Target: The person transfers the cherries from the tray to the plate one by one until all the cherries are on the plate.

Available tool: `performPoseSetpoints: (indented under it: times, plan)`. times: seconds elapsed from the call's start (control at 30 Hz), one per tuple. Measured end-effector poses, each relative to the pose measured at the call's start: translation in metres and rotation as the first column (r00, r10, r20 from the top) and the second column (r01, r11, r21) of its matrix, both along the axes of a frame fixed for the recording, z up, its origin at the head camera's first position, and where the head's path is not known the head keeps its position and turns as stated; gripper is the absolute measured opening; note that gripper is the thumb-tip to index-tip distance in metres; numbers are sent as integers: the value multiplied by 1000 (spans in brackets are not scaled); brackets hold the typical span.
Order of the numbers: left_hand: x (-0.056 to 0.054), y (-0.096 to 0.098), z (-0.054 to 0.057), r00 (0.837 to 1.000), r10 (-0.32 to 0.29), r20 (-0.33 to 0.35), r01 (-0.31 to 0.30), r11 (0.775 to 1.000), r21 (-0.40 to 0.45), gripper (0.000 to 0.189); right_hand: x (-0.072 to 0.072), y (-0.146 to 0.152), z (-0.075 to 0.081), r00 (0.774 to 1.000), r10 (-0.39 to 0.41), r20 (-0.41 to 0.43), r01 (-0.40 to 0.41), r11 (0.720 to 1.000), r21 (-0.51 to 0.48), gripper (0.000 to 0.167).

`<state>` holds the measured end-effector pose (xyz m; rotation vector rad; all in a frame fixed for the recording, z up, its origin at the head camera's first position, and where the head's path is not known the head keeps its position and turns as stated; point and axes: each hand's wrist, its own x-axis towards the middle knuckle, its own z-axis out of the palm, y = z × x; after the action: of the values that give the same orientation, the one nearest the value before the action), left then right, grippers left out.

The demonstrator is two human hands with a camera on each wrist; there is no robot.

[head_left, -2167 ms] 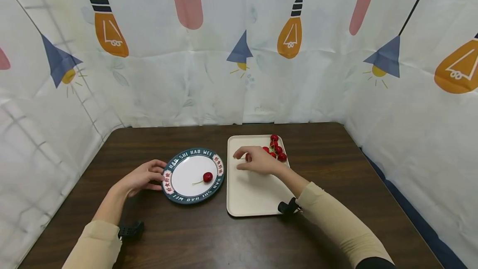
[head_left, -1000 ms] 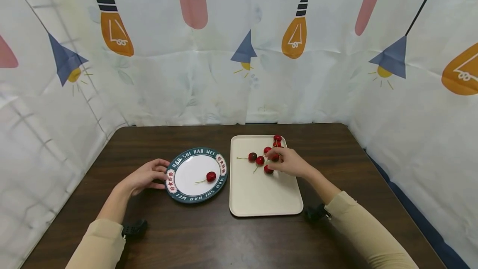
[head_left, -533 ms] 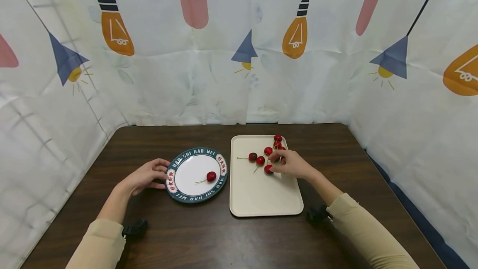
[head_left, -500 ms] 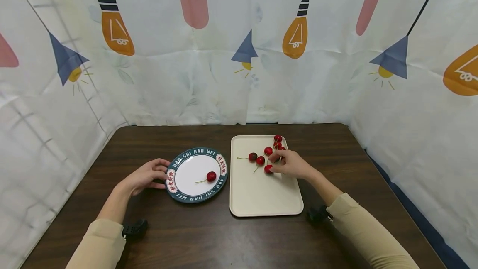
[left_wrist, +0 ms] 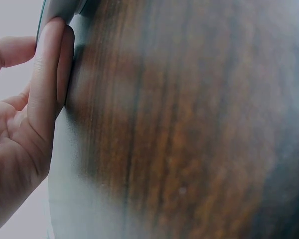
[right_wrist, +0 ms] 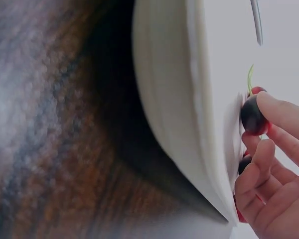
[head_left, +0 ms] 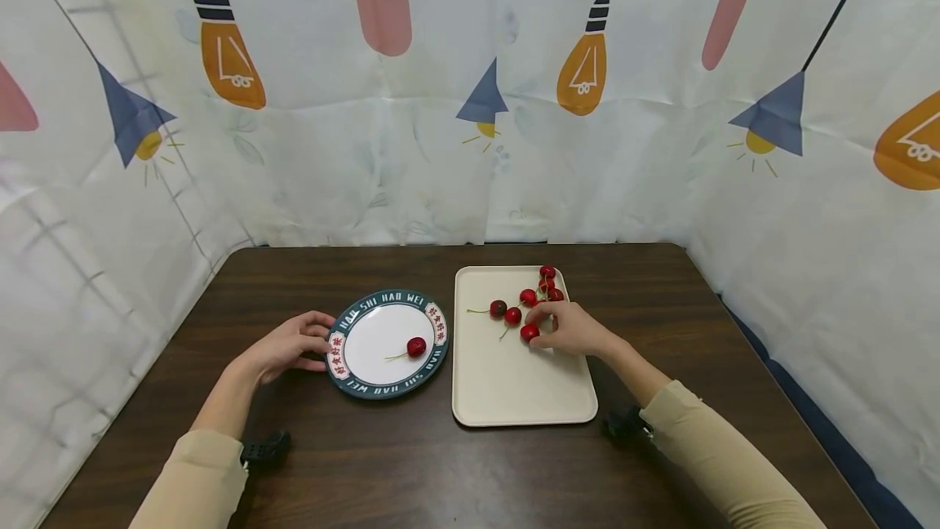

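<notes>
My left hand [head_left: 290, 343] grips the left rim of a round white plate [head_left: 374, 333] with a dark green lettered border; the left wrist view shows fingers on both sides of its edge [left_wrist: 60, 9]. One stemmed cherry [head_left: 416, 347] lies on the plate. Over the cream rectangular tray [head_left: 507, 390], my right hand [head_left: 573, 331] pinches a red cherry [head_left: 529, 334] between thumb and index finger. The right wrist view shows this cherry [right_wrist: 253, 115] at the thumb tip. To its upper left lie a dark cherry [head_left: 498, 308] and a red one [head_left: 512, 316].
More cherries [head_left: 547, 285] cluster in the tray's far right corner, partly behind my right hand. Plate and tray stand side by side on a dark wooden table [head_left: 352, 464]. A white curtain [head_left: 411, 178] printed with lamps surrounds the table's back and sides.
My right hand has moved from the tray's left part rightward, leaving a dark cherry there. Lately it has come slightly down, closing on the red cherry. My left hand stays at the plate.
</notes>
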<state>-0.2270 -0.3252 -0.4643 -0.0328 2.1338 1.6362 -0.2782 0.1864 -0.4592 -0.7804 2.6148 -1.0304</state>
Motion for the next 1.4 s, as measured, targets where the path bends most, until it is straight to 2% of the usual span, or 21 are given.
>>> performPoseSetpoints:
  times: [0.37,0.6,0.77,0.9,1.17,1.4]
  plan:
    - [1,1,0,1000,2,-4,-2,1000,-8,61,-1,1,2,1000,-26,-4,26,1000,5,29]
    - [1,1,-2,1000,7,-1,-7,1000,-15,61,-1,1,10,998,26,-54,-27,999,-27,28]
    - [0,0,-1,1000,5,-1,-5,1000,-13,60,-1,-4,17,999,17,-49,-18,1000,-21,29]
    - [-1,-1,-2,1000,-1,-2,1,1000,-14,60,-2,-10,22,998,14,-56,-16,1000,-22,29]
    - [0,0,-2,1000,-4,-9,3,1000,-11,61,-6,-27,27,996,64,-69,-69,995,-69,26]
    - [2,2,2,1000,2,-2,-2,1000,-11,61,-5,-47,32,995,71,-65,-76,994,-77,27]
